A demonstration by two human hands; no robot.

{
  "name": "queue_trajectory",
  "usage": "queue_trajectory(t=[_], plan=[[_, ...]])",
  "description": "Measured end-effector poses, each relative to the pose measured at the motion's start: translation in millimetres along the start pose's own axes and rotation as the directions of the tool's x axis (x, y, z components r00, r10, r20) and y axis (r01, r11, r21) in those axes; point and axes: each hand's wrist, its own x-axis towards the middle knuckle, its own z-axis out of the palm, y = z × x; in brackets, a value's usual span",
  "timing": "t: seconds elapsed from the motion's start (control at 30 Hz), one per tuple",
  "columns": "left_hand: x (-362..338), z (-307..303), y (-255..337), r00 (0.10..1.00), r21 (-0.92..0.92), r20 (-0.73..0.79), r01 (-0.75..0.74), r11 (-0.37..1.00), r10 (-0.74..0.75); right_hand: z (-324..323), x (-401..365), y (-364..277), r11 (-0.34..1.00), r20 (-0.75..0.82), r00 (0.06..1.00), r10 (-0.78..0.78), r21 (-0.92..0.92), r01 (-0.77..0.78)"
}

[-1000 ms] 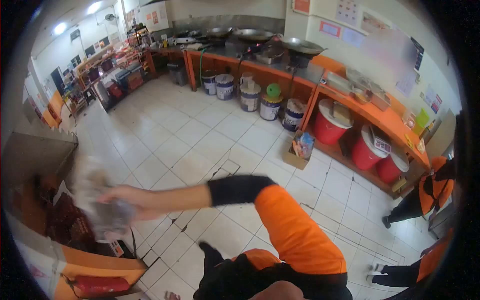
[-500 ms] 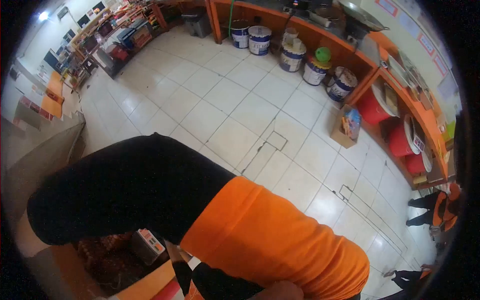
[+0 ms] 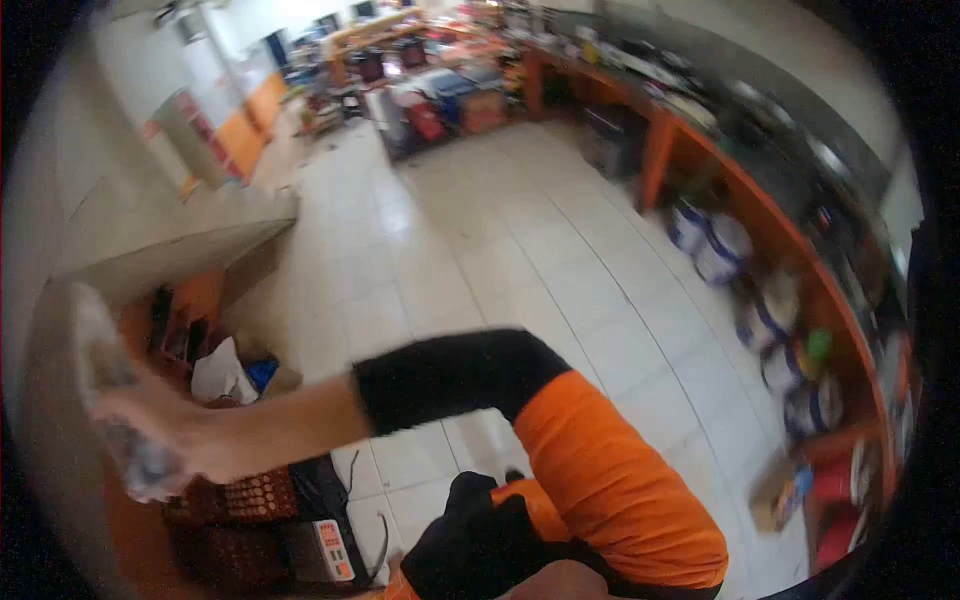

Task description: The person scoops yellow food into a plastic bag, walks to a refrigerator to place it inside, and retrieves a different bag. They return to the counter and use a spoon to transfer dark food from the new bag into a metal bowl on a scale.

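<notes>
My right hand (image 3: pixel 175 430) is at the far left, at the end of an outstretched arm in an orange sleeve with a black undersleeve. Its fingers are closed around what looks like a clear plastic bag (image 3: pixel 150 468), smeared by motion, with greyish contents I cannot make out. Below the hand is a reddish-brown surface with rows of round shapes (image 3: pixel 265 495). Close by sits a digital scale (image 3: pixel 335 550) with a white and orange panel. A white bag (image 3: pixel 222 372) and a blue bundle (image 3: pixel 262 375) lie behind the forearm. My left hand does not show.
A long orange counter (image 3: pixel 740 180) curves along the right, with several white and blue buckets (image 3: pixel 722 248) under it. A dark bin (image 3: pixel 612 140) stands at its far end. A cardboard box (image 3: pixel 778 495) is at lower right. White floor tiles (image 3: pixel 480 250) run between.
My view has turned left, so the counter and buckets sit farther right. The right arm has straightened, and its hand with the plastic bag has come into sight at the left.
</notes>
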Motion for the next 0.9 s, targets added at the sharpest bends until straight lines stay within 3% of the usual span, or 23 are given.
queue_trajectory(t=[0.03, 0.13, 0.2, 0.23, 0.3, 0.37, 0.4, 0.43, 0.5, 0.57, 0.63, 0.67, 0.7, 0.73, 0.77, 0.8, 0.87, 0.9], plan=[[8, 9, 11, 0.998, 0.006, -0.002, 0.062, 0.998, -0.062, -30, 13, -11, 0.999, 0.013, 0.999, 0.031, 0.034, -0.032], [49, 40, 69, 0.984, 0.029, 0.011, 0.179, 0.983, -0.179, -166, 54, -10, 0.988, 0.238, 0.963, -0.123, 0.116, 0.097], [91, 51, 121, 0.975, 0.051, 0.02, 0.221, 0.974, -0.222, -274, 77, -15, 0.977, 0.187, 0.977, -0.1, 0.204, 0.061], [114, 53, 147, 0.974, 0.069, 0.021, 0.224, 0.972, -0.226, -326, 89, -20, 0.966, 0.069, 0.998, 0.004, 0.259, -0.021], [169, 51, 213, 0.979, 0.108, 0.027, 0.198, 0.974, -0.202, -369, 88, -79, 0.927, -0.084, 0.986, 0.145, 0.361, -0.106], [227, 48, 279, 0.988, 0.145, 0.033, 0.148, 0.978, -0.154, -461, 81, -95, 0.96, -0.236, 0.969, 0.078, 0.28, -0.009], [259, 44, 316, 0.993, 0.167, 0.039, 0.102, 0.981, -0.11, -505, 76, -102, 0.945, -0.191, 0.982, 0.003, 0.323, 0.06], [288, 44, 351, 0.997, 0.199, 0.045, 0.052, 0.979, -0.062, -550, 68, -110, 0.946, -0.281, 0.96, -0.015, 0.308, 0.105], [348, 47, 428, 0.991, 0.287, 0.072, -0.133, 0.949, 0.116, -637, 37, -125, 0.969, -0.607, 0.792, -0.069, 0.147, 0.197], [423, 58, 506, 0.909, 0.364, 0.124, -0.416, 0.834, 0.399, -709, 3, -131, 0.95, -0.739, 0.636, -0.22, -0.013, 0.313], [497, 74, 617, 0.725, 0.391, 0.144, -0.667, 0.634, 0.674, -728, 14, -178, 0.94, -0.832, 0.49, -0.259, -0.1, 0.327], [531, 84, 683, 0.591, 0.377, 0.145, -0.775, 0.508, 0.794, -737, 19, -203, 0.935, -0.869, 0.411, -0.276, -0.144, 0.324], [564, 90, 758, 0.437, 0.359, 0.146, -0.859, 0.364, 0.888, -751, 40, -229, 0.905, -0.797, 0.508, -0.326, -0.108, 0.411], [588, 100, 843, 0.268, 0.324, 0.156, -0.923, 0.207, 0.951, -772, 54, -249, 0.886, -0.847, 0.425, -0.32, -0.109, 0.45], [612, 117, 922, -0.044, 0.326, 0.164, -0.94, -0.096, 0.986, -811, 77, -276, 0.893, -0.948, 0.277, -0.155, -0.014, 0.451], [505, 88, 1028, 0.409, -0.038, 0.325, -0.895, 0.444, 0.853, -844, 97, -303, 0.877, -0.994, 0.106, 0.015, 0.064, 0.476], [478, 94, 1134, 0.287, -0.367, 0.366, -0.83, 0.421, 0.885, -929, 102, -324, 0.954, -0.978, 0.164, -0.133, -0.081, 0.289], [451, 106, 1146, 0.234, -0.442, 0.416, -0.792, 0.421, 0.879, -971, 103, -322, 0.951, -0.906, 0.31, -0.287, -0.307, -0.018]])
